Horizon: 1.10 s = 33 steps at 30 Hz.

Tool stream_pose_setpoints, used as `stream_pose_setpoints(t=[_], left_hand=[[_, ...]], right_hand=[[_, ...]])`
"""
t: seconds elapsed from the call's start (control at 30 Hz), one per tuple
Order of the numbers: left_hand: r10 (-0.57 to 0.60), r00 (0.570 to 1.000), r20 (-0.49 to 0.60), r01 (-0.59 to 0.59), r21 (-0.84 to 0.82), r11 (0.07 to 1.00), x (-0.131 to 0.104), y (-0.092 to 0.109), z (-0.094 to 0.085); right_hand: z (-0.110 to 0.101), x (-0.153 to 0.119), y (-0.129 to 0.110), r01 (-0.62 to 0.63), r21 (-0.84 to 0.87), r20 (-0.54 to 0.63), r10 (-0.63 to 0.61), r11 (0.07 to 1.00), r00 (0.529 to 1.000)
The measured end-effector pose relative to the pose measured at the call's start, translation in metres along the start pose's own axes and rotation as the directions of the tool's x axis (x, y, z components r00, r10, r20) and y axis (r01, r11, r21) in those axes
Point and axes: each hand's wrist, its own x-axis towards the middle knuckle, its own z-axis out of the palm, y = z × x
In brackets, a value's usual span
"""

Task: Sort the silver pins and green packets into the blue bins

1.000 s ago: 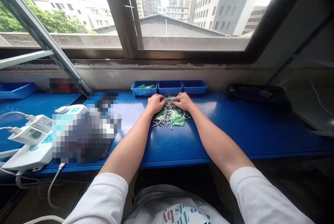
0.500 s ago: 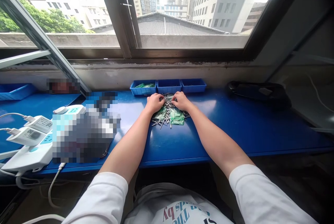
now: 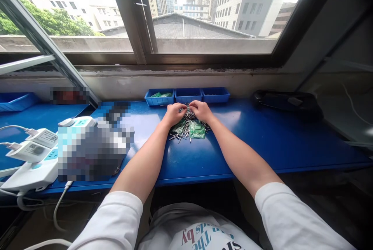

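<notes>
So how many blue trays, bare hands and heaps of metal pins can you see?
Blue trays (three in a row, one at far left): 4
Hands: 2
Heaps of metal pins (single pins overlap too much to count): 1
Total: 7

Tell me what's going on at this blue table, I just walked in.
A person in a white top has both hands at a pile of thin metal pieces and green packets on the blue table. The left hand and right hand are close together at its far side; what their fingers hold is too small to tell. Behind are three blue bins in a row, the leftmost with green contents.
</notes>
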Motion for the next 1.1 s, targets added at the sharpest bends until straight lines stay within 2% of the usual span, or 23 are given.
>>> stream_pose_setpoints(t=[0.17,0.4,0.53,0.7,0.77,0.9,1.1], left_hand=[[0.026,0.999,-0.021,-0.027,-0.028,0.999,0.002,-0.003,0.001],[-0.024,0.999,-0.027,0.025,0.016,1.000,0.002,-0.004,0.001],[-0.069,0.998,-0.009,0.069,-0.005,0.998,0.000,-0.001,0.001],[-0.036,0.999,-0.025,0.034,-0.047,0.998,0.001,-0.002,0.001],[-0.037,0.999,-0.023,0.036,-0.022,0.999,0.002,-0.003,0.001],[-0.070,0.997,-0.013,0.070,0.008,0.998,0.002,-0.003,0.001],[-0.061,0.998,-0.009,0.061,-0.002,0.998,0.001,-0.004,0.001]], right_hand=[[0.002,0.000,-0.002,-0.021,0.092,-0.005,0.022,0.995,1.000],[-0.004,0.000,-0.003,-0.005,-0.032,-0.064,0.003,0.999,0.998],[-0.007,0.000,-0.004,-0.023,-0.048,-0.055,0.021,0.999,0.998],[-0.006,-0.001,-0.004,-0.031,-0.044,-0.032,0.030,0.999,0.999],[-0.005,0.000,-0.003,-0.037,0.016,-0.046,0.038,0.999,0.998],[-0.005,0.004,0.001,-0.087,0.247,-0.090,0.112,0.965,0.990],[-0.006,0.007,0.011,-0.118,0.406,-0.047,0.150,0.906,0.988]])
